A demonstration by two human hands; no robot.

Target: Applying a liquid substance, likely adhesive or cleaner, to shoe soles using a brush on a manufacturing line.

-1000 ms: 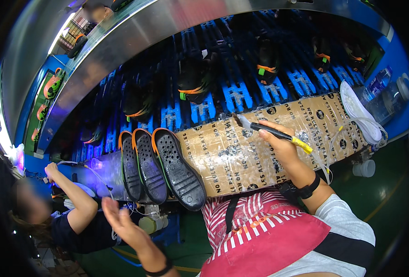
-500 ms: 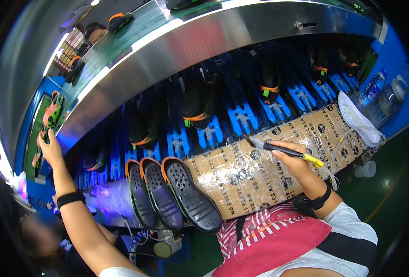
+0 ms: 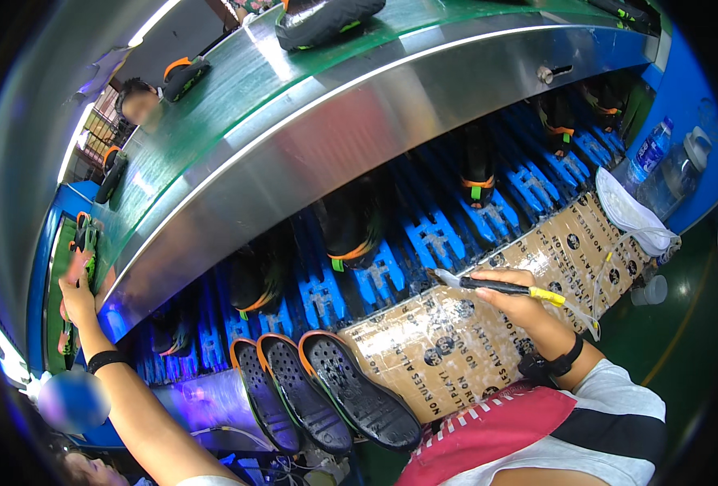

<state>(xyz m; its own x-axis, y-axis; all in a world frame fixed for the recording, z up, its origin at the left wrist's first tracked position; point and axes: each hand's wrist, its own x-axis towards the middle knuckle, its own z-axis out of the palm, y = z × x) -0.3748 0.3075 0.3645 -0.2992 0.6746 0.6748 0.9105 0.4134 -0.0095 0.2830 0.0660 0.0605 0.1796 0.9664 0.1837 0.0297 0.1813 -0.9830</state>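
My right hand is closed round the black handle of a glue brush. The brush has a pale flat head, a yellow tail end and a thin whitish tube behind it. Its tip points left, over the cardboard's far edge. At the far left my left arm is stretched out, and my left hand has its fingers closed at the lower end of a black, orange and green shoe upper. Three dark soles with orange and green rims lie side by side, insides up, left of the cardboard.
Printed cardboard under clear film covers the bench. Behind it, blue slotted carriers hold dark shoes beneath a metal-edged green belt. At right are a white mask-like pad and bottles. Other people are at left.
My view has tilted, so the bench sits lower and more of the green belt shows. Both hands keep nearly the same places, the left at the shoe upper, the right round the brush.
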